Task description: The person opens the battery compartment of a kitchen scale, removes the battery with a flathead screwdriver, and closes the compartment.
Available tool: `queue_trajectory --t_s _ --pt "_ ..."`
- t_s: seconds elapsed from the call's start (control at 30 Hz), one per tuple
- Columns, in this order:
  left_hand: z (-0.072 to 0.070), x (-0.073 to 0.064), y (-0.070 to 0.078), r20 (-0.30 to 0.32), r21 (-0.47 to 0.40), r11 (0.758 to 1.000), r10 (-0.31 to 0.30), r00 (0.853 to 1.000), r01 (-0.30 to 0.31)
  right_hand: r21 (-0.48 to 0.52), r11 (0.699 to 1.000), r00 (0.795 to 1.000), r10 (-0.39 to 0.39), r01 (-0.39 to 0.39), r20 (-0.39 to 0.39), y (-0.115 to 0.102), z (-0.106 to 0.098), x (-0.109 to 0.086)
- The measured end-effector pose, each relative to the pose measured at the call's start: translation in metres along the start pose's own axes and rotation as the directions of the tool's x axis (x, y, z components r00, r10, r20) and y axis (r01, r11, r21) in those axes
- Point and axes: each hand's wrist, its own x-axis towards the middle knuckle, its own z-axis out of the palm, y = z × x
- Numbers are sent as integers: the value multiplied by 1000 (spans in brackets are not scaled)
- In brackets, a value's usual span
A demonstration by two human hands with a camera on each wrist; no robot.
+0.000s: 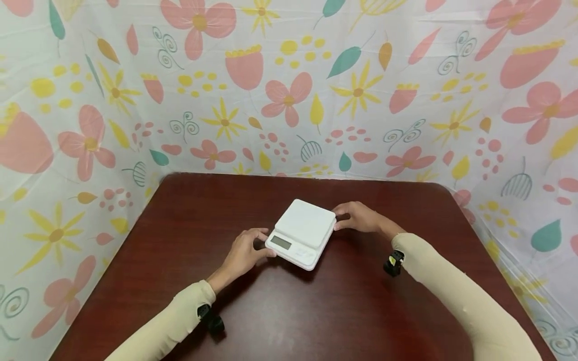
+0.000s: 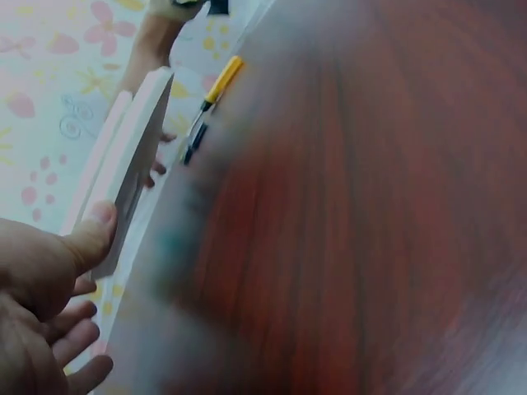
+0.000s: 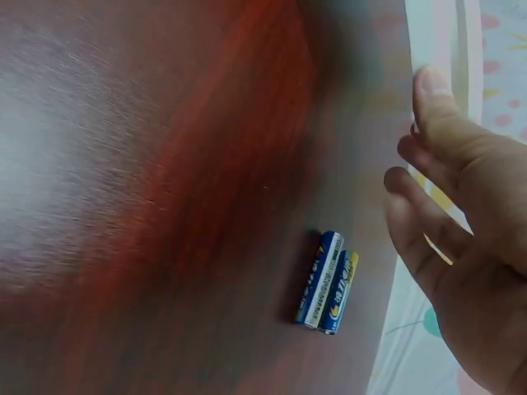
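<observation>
A white digital kitchen scale (image 1: 303, 231), with a small grey display at its near left, is held between both hands with its flat top facing up. My left hand (image 1: 244, 250) pinches its left corner, thumb along the near edge. At the opposite side, my right hand (image 1: 361, 216) grips the edge with thumb and fingers. The left wrist view shows the scale (image 2: 136, 148) edge-on, raised over the table. Two blue-and-white batteries (image 3: 324, 284) lie side by side on the table in the right wrist view; the scale hides them from the head view.
A yellow-handled screwdriver (image 2: 221, 82) lies on the table beyond the scale, beside a short dark piece (image 2: 194, 144). The glossy dark red wooden table (image 1: 203, 200) meets a flower-print cloth (image 1: 289, 100) at the back and sides.
</observation>
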Motion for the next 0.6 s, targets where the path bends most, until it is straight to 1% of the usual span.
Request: queue_trajectory --t_s 0.13,0.3,0.4,0.6 --pt "6 -8 9 -41 30 999 -39 998 40 -1 999 999 -34 34 41 7 -1 9" --pt "12 -16 14 -71 54 993 -98 993 102 1 997 994 -83 83 71 12 -1 18" --pt "16 -20 15 -80 69 988 -134 988 139 2 996 992 -91 92 89 12 0 23" --pt "25 -26 15 -95 125 977 -163 982 174 -5 997 989 -76 77 130 13 0 32"
